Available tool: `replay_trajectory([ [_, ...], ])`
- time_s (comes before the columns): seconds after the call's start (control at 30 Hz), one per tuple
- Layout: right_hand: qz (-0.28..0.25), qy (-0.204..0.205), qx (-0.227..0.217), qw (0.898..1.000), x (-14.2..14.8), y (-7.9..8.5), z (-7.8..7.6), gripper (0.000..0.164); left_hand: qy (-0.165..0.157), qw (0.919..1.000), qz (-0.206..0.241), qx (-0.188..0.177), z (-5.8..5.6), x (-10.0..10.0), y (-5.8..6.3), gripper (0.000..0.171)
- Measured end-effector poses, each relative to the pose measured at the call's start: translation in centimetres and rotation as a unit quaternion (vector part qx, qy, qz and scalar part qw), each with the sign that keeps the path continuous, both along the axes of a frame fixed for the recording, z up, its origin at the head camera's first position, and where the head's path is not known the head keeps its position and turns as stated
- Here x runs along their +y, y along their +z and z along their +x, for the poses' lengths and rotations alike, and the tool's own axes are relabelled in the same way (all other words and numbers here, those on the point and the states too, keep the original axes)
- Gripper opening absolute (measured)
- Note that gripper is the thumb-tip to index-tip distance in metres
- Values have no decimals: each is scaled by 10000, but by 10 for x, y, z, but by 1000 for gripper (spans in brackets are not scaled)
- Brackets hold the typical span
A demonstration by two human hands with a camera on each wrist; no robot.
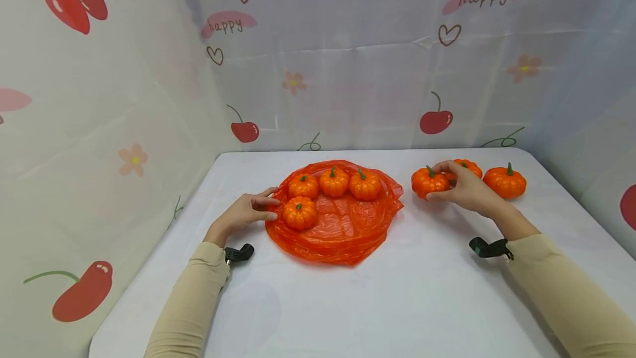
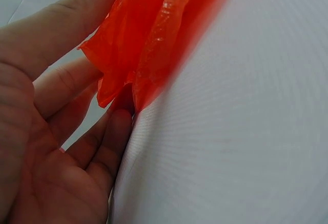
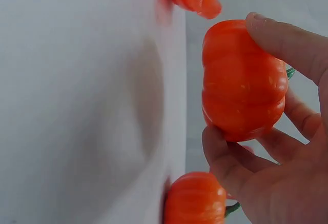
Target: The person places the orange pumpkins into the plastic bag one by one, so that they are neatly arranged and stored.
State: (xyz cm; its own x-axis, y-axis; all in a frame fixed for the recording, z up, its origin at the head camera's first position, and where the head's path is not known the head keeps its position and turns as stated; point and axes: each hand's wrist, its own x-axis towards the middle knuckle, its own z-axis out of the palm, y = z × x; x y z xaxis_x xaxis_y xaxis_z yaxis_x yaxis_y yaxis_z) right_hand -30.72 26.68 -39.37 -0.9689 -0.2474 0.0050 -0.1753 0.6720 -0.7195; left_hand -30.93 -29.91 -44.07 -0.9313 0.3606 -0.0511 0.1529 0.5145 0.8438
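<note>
An orange-red plastic bag (image 1: 343,242) lies spread on the table with its mouth wide. Several small orange pumpkins (image 1: 334,182) sit inside it, along its back and left. My left hand (image 1: 245,211) holds the bag's left rim; in the left wrist view the crinkled plastic (image 2: 138,39) hangs between thumb and fingers. At the right, my right hand (image 1: 464,187) grips a small pumpkin (image 1: 428,182) with a green stem. Thumb and fingers wrap this pumpkin (image 3: 243,80) from opposite sides, and it is lifted off the tabletop, casting a shadow.
Two more pumpkins stand at the table's back right: one (image 1: 504,182) in plain sight, another (image 1: 468,167) partly behind my right hand. The white table (image 1: 318,308) is bordered by cherry-printed cloth (image 1: 348,93) behind and at both sides.
</note>
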Motion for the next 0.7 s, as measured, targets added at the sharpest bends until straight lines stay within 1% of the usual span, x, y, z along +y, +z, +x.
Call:
replay_trajectory([
  [0.17, -68, 175, -43, 9998, -9, 9, -1, 80, -12, 10000, 65, -30, -1, -1, -2, 46],
  [0.4, -226, 350, -164, 9990, -24, 17, 0, 79, -53, 10000, 66, -49, -1, -1, -2, 47],
  [0.57, -342, 566, -42, 9978, -38, 29, 2, 75, -40, 9999, 89, -52, 0, -1, 0, 47],
  [0.7, -424, 806, -51, 9958, -51, 33, 2, 73, -52, 9999, 96, -33, 1, -1, -1, 46],
])
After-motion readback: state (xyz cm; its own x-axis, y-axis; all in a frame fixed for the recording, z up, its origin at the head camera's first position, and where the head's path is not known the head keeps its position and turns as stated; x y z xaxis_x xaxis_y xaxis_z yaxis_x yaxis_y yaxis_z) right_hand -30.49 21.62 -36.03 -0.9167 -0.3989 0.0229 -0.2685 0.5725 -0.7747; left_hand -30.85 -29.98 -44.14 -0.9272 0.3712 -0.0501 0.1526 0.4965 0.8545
